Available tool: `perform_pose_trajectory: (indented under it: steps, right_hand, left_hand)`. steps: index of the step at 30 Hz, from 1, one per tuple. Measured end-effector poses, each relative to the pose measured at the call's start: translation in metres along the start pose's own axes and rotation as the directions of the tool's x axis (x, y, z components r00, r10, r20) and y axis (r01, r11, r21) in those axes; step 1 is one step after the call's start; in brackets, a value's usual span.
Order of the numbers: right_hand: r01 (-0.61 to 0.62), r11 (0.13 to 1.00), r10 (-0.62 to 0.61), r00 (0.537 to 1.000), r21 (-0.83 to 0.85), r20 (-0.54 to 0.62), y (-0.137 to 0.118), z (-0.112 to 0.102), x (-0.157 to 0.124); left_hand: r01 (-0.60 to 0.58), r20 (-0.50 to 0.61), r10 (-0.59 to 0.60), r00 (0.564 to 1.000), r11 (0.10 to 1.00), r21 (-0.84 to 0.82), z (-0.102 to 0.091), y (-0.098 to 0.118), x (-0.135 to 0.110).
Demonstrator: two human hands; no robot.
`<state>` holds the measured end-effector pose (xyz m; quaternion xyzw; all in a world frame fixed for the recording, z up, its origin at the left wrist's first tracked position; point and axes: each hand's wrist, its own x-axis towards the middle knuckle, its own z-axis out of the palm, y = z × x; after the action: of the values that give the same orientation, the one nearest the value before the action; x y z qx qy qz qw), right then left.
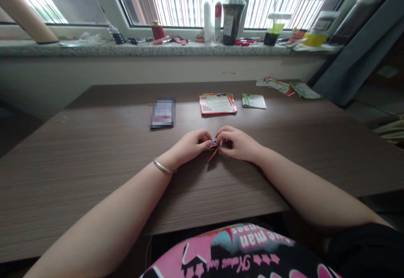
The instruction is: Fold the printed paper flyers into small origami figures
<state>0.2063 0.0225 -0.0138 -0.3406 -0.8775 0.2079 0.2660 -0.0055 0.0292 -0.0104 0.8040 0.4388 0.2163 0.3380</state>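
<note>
My left hand [191, 145], below a silver bangle [163, 166], pinches a small printed piece, with thumb and fingers together. From the other side, my right hand [240, 143] grips the same small piece [213, 155] in its fingertips. A thin orange-red flap of it sticks out toward me, while its upper part looks dark and mostly hidden by my fingers. I cannot make out its exact kind. Just beyond my hands lie a stack of red-bordered printed cards [217, 104] and a smaller stack of green-and-white cards [254, 101].
A phone-like rectangle with a blurred screen [163, 113] lies left on the brown table [94, 152]. Loose printed sheets [279, 86] are at the back right. Bottles, a dark lidded cup [232, 21] and small items crowd the windowsill [176, 50].
</note>
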Motion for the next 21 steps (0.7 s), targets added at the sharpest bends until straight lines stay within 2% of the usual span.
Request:
perform_pose_trajectory:
  steps: [3, 5, 8, 10, 12, 17, 21]
  right_hand:
    - [-0.040, 0.999, 0.040, 0.999, -0.015, -0.028, -0.0008, 0.0020, 0.0008]
    - [-0.080, 0.996, 0.078, 0.996, -0.025, -0.053, -0.0023, 0.0027, 0.0016]
    - [-0.106, 0.993, 0.102, 0.992, -0.044, -0.076, -0.0035, 0.0025, 0.0026]
    - [-0.121, 0.991, 0.117, 0.990, -0.048, -0.082, -0.0027, 0.0026, 0.0032]
    - [-0.147, 0.988, 0.143, 0.986, -0.041, -0.086, -0.0008, 0.0036, 0.0038]
    - [-0.171, 0.983, 0.164, 0.980, -0.059, -0.111, 0.0047, 0.0075, 0.0053]
    - [-0.154, 0.975, 0.139, 0.985, -0.158, -0.104, 0.0057, 0.0073, 0.0057]
  left_hand:
    - [-0.027, -0.014, 0.028, 1.000, 0.999, 0.047, -0.0005, 0.0001, 0.0000]
    - [-0.060, -0.075, 0.067, 0.995, 0.994, 0.088, -0.0005, -0.0009, 0.0003]
    - [-0.182, -0.124, 0.203, 0.971, 0.970, 0.158, -0.0004, -0.0021, 0.0006]
    - [-0.276, -0.099, 0.304, 0.948, 0.934, 0.226, -0.0001, -0.0018, 0.0006]
    - [-0.321, -0.075, 0.358, 0.931, 0.897, 0.306, 0.0001, -0.0010, 0.0004]
    - [-0.323, -0.025, 0.369, 0.929, 0.842, 0.433, -0.0011, 0.0000, -0.0009]
    - [-0.310, -0.018, 0.368, 0.930, 0.810, 0.498, -0.0021, -0.0002, -0.0024]
